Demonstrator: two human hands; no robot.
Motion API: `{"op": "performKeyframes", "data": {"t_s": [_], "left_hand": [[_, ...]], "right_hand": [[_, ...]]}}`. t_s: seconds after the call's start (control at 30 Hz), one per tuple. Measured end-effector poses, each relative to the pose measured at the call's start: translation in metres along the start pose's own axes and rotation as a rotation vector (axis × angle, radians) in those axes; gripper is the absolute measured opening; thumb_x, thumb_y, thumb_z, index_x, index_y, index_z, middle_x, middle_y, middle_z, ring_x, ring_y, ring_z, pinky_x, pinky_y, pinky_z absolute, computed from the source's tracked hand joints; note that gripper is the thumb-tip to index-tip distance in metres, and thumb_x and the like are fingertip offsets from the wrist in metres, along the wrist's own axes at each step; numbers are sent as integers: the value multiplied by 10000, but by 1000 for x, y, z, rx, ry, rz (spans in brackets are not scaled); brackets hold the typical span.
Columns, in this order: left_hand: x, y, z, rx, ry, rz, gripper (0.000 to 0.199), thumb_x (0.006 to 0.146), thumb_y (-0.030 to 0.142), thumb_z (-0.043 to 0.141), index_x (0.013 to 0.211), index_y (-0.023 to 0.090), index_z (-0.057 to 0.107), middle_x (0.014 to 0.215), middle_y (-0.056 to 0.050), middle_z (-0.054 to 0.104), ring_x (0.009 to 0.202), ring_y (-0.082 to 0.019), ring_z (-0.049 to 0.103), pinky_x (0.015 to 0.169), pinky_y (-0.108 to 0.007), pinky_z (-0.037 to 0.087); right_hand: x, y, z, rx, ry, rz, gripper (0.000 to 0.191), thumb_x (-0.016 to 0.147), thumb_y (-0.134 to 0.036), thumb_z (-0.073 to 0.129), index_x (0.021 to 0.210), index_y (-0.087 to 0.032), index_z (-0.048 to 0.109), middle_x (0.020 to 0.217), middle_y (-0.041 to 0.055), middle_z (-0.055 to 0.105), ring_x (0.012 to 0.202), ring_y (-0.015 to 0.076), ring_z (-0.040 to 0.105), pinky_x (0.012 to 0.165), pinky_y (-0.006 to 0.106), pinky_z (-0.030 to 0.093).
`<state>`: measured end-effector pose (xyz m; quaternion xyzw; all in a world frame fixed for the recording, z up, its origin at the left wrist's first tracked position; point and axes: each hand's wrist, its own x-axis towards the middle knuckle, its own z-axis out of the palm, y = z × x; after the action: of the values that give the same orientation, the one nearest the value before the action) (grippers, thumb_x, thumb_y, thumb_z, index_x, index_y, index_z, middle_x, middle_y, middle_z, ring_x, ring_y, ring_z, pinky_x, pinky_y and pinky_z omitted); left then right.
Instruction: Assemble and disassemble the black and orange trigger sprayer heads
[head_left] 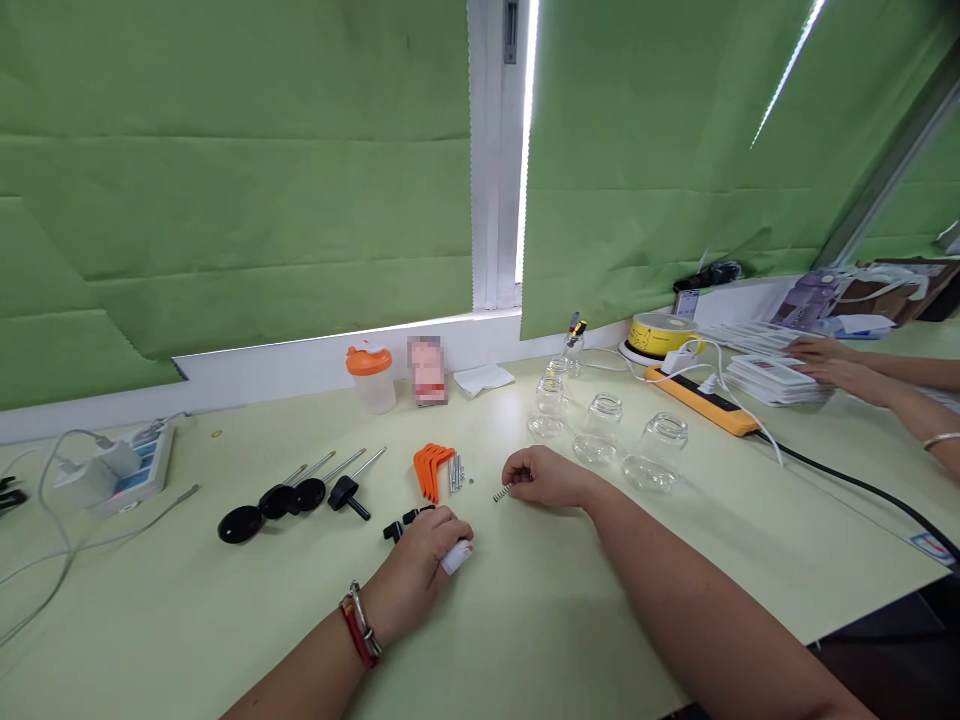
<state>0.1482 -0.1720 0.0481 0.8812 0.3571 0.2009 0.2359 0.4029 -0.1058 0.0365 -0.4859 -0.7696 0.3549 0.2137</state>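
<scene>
My right hand [546, 478] has its fingers pinched at a small metal spring [501, 493] on the table. Closed fingers on my left hand [435, 548], one wrapped in white, rest beside small black parts [393, 531]; what they hold, if anything, is hidden. Between and behind the hands lie orange angled pieces [433, 470] and thin metal pins [455, 472]. Black round parts with metal rods [309, 494] are lined up to the left. Several clear glass jars [598, 428] stand beyond my right hand.
An orange-lidded cup [371, 378] stands near the wall. An orange power strip [702, 401] with cables and a yellow round tin [663, 335] are at the right. Another person's hands [844, 370] touch stacked white items [776, 380]. A white power strip [144, 468] lies far left.
</scene>
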Motion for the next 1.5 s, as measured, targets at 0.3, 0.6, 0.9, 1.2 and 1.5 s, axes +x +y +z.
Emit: {"op": "performKeyframes", "data": {"t_s": [0.3,0.6,0.9,1.2,1.5], "left_hand": [[0,-6,5,-295,56,-24,284,887,237,398,1015,248,651,836,-39,499,765,-147,502,714,-284,426],[2,2,2,-610,6,-155,211,845,268,481,855,210,683,889,-36,448,782,-140,492,679,-272,482],[1,-14,9,-572,-67,-172,181,722,153,607,894,201,631,1093,-44,491,717,-90,478,670,-236,438],[0,-16,10,-351,-38,-141,187,723,94,524,868,199,577,1093,-39,487,716,-98,486,667,-241,430],[-5,-5,15,-133,-102,83,220,774,80,457,938,191,553,1101,-74,475,825,-126,523,751,-251,454]], "right_hand": [[1,1,3,41,40,-22,197,691,-199,547,841,-178,672,741,14,600,650,118,530,596,223,427],[1,-1,3,26,52,-23,213,680,-188,529,830,-193,680,765,10,606,663,117,539,597,216,435],[-1,-7,5,-28,60,-21,215,679,-184,514,824,-191,672,773,11,611,673,119,548,614,220,445],[-2,-10,7,-195,-3,-16,192,673,-186,525,816,-198,652,763,6,621,646,121,537,565,217,420],[-2,-8,10,-200,-12,-18,172,698,-191,513,807,-200,646,789,10,624,659,123,543,564,213,414]]}}
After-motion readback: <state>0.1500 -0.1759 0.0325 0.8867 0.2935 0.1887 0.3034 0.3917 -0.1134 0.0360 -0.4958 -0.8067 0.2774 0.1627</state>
